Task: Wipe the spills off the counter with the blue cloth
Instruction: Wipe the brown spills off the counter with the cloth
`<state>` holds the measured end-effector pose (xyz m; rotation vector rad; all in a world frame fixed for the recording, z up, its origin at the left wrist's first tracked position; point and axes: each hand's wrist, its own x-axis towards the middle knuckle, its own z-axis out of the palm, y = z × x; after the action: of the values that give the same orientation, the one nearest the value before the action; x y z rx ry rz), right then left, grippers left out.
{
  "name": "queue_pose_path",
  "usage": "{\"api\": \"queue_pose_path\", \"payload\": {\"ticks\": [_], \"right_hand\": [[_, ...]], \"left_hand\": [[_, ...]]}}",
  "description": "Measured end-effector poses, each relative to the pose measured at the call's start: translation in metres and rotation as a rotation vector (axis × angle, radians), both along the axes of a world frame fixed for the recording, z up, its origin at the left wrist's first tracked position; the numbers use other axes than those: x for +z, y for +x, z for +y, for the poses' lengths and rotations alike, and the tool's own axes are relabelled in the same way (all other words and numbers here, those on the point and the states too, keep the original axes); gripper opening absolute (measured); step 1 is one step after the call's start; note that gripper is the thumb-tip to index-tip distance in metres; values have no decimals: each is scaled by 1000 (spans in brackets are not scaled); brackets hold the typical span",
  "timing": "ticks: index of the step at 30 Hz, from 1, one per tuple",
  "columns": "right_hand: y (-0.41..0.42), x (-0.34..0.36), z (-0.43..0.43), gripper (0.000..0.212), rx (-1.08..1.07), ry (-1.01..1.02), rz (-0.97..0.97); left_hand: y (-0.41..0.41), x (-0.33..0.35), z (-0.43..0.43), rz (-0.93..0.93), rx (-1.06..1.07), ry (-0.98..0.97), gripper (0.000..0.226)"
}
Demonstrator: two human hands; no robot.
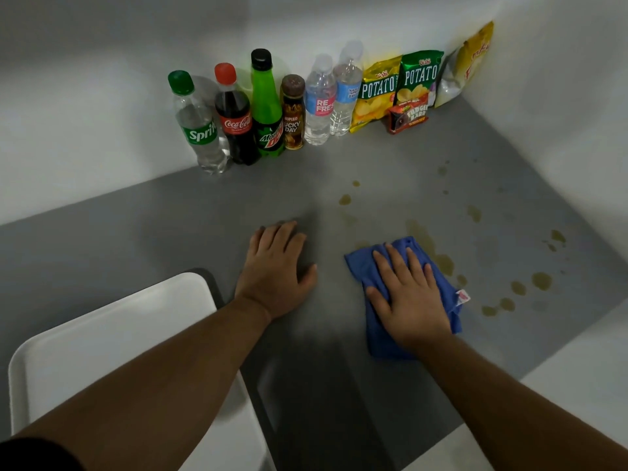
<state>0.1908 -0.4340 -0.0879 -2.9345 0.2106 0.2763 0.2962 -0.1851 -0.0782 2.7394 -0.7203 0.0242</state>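
The crumpled blue cloth is pressed flat on the grey counter under the splayed right hand. Brownish spill drops lie right. The left hand rests flat, empty.

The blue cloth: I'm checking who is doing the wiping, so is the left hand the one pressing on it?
No, the right hand lies flat on the blue cloth, while the left hand rests on the bare counter.

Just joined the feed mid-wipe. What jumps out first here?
The right hand pressing flat on the blue cloth at centre-right of the grey counter, with brownish spills dotted to its right and beyond it. Behind, a row of bottles and snack bags lines the wall.
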Motion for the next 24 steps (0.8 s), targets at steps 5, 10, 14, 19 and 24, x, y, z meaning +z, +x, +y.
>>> {"api": "queue_pose_path", "payload": {"ticks": [5, 10, 14, 19, 24], "right_hand": [[16, -5, 30, 69, -22, -45, 18], [-7, -3, -21, 63, 324, -39, 29], [26, 0, -16, 66, 85, -32, 30], [69, 1, 39, 71, -126, -13, 31], [43, -3, 12, 66, 149, -24, -17]], "left_hand": [[-2, -4, 1, 0, 4, -16, 57], [0, -5, -1, -36, 17, -45, 54], [0, -6, 0, -23, 11, -30, 56], [1, -7, -1, -11, 9, -10, 59], [2, -12, 0, -24, 15, -38, 57]]}}
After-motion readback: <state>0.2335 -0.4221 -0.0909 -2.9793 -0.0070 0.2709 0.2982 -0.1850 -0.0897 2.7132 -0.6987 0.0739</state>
